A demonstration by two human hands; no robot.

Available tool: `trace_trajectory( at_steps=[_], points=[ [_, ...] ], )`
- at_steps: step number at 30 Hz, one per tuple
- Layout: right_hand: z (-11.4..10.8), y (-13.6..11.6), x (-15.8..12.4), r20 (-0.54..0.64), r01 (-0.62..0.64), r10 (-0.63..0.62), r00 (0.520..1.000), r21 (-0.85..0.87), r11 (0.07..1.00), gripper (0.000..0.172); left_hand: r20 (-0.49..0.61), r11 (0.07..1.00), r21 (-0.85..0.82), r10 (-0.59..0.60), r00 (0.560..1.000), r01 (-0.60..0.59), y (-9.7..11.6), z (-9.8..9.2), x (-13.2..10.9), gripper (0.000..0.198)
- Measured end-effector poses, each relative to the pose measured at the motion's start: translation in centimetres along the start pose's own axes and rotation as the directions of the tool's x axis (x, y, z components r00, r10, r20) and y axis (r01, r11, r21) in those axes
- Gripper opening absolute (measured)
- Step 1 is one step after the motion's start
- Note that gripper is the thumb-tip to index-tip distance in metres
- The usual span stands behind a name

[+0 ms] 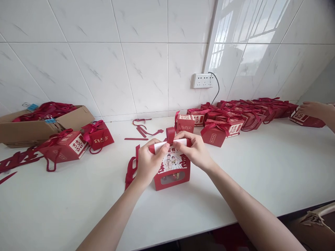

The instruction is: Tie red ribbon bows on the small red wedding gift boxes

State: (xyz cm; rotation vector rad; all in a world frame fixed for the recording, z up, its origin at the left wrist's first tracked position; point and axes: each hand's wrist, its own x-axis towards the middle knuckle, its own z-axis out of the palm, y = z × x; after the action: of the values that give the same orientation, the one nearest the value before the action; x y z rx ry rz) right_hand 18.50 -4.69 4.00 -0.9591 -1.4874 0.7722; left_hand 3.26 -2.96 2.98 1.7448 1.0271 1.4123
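A red gift box [172,172] with a cartoon couple printed on its front stands upright on the white counter [65,205]. My left hand [148,161] and my right hand [195,150] both pinch its top flaps together, fingers closed on the white inner edge. A red ribbon loop [170,134] sticks up between my thumbs, and a ribbon tail [130,170] hangs down beside the box on the left.
A cardboard carton [31,127] full of red ribbons sits far left, with two finished red boxes [74,143] beside it. Several finished boxes [235,116] line the back right. Another person's hand [315,109] rests on a box at far right. Loose ribbon strips [142,130] lie near the wall.
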Motion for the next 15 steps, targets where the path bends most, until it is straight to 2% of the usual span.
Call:
trace_trajectory(
  at_steps=[10,15],
  points=[
    [0.22,0.23,0.04,-0.015,-0.010,0.010,1.000,-0.003,1.000,0.007,0.004,0.999,-0.037,-0.015,1.000,0.015,-0.07,0.12,0.07,0.023],
    [0.62,0.35,-0.22,-0.106,0.100,-0.102,0.989,-0.031,0.995,0.013,-0.025,1.000,-0.003,0.004,1.000,-0.004,0.00,0.15,0.14,0.021]
  ],
)
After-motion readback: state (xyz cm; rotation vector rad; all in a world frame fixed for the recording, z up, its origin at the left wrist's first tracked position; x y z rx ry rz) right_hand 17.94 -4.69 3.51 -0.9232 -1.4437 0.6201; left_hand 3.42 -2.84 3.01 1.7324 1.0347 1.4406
